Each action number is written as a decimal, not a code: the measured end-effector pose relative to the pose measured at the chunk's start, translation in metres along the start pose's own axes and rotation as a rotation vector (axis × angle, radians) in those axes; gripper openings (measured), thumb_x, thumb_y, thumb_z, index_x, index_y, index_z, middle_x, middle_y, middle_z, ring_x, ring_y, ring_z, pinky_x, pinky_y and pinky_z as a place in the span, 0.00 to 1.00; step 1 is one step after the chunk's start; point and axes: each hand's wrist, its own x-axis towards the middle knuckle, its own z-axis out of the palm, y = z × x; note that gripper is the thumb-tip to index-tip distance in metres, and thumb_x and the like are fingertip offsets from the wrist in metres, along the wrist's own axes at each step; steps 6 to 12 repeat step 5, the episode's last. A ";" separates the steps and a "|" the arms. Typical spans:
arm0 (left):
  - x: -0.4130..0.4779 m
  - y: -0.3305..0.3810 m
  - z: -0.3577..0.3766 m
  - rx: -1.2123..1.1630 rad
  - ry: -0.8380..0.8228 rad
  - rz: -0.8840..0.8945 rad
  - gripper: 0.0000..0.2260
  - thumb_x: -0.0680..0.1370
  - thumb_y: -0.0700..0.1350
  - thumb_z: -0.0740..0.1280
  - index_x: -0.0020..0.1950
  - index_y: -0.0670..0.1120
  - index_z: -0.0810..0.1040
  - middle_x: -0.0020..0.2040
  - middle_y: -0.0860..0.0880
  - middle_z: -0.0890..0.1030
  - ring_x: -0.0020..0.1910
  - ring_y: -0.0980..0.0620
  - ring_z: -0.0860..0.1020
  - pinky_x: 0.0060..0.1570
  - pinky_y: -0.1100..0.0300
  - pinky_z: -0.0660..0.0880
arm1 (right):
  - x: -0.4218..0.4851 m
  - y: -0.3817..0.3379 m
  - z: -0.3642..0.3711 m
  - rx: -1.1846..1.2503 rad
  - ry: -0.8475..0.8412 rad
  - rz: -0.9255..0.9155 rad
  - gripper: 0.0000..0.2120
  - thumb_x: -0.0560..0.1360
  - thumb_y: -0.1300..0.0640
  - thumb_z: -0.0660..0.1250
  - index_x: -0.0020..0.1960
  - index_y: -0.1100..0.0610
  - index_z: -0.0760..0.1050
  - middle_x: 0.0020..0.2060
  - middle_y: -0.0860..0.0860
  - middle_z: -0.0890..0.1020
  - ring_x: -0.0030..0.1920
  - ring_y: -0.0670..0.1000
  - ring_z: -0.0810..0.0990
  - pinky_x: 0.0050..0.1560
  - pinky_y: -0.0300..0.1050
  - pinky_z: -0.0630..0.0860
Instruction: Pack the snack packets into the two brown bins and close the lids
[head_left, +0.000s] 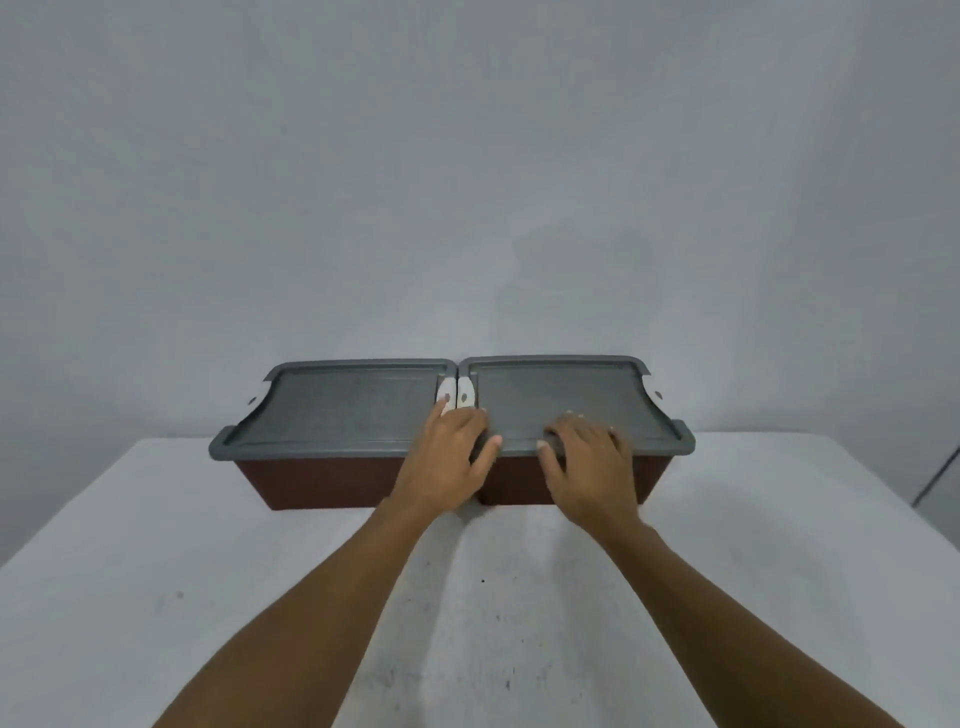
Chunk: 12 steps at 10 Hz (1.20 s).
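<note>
Two brown bins stand side by side at the far edge of the white table, the left bin (317, 480) and the right bin (519, 483). Each carries a grey lid lying flat: the left lid (343, 410) and the right lid (561, 389). White latches (456, 392) sit where the two lids meet. My left hand (447, 457) lies over the near edge at the seam between the bins, fingers spread on the lids. My right hand (587, 457) presses flat on the front of the right lid. No snack packets are visible.
The white table (156, 571) stretches toward me with small dark specks on it. A plain grey wall (467, 182) stands right behind the bins. A dark vertical edge (935, 473) shows at the far right beyond the table.
</note>
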 end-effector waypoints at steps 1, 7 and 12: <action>-0.058 -0.014 -0.005 -0.053 0.029 0.033 0.23 0.82 0.55 0.53 0.68 0.43 0.74 0.72 0.46 0.71 0.74 0.51 0.64 0.77 0.52 0.51 | -0.032 -0.020 0.011 0.053 -0.038 0.000 0.26 0.78 0.44 0.55 0.73 0.52 0.66 0.76 0.51 0.64 0.77 0.51 0.56 0.77 0.54 0.48; -0.216 -0.029 -0.010 0.130 -0.408 -0.300 0.39 0.73 0.67 0.33 0.79 0.50 0.53 0.80 0.51 0.50 0.79 0.52 0.48 0.76 0.52 0.43 | -0.157 -0.068 0.050 -0.077 -0.480 -0.015 0.29 0.81 0.39 0.46 0.79 0.49 0.51 0.79 0.49 0.50 0.79 0.49 0.47 0.75 0.49 0.38; -0.216 -0.029 -0.010 0.130 -0.408 -0.300 0.39 0.73 0.67 0.33 0.79 0.50 0.53 0.80 0.51 0.50 0.79 0.52 0.48 0.76 0.52 0.43 | -0.157 -0.068 0.050 -0.077 -0.480 -0.015 0.29 0.81 0.39 0.46 0.79 0.49 0.51 0.79 0.49 0.50 0.79 0.49 0.47 0.75 0.49 0.38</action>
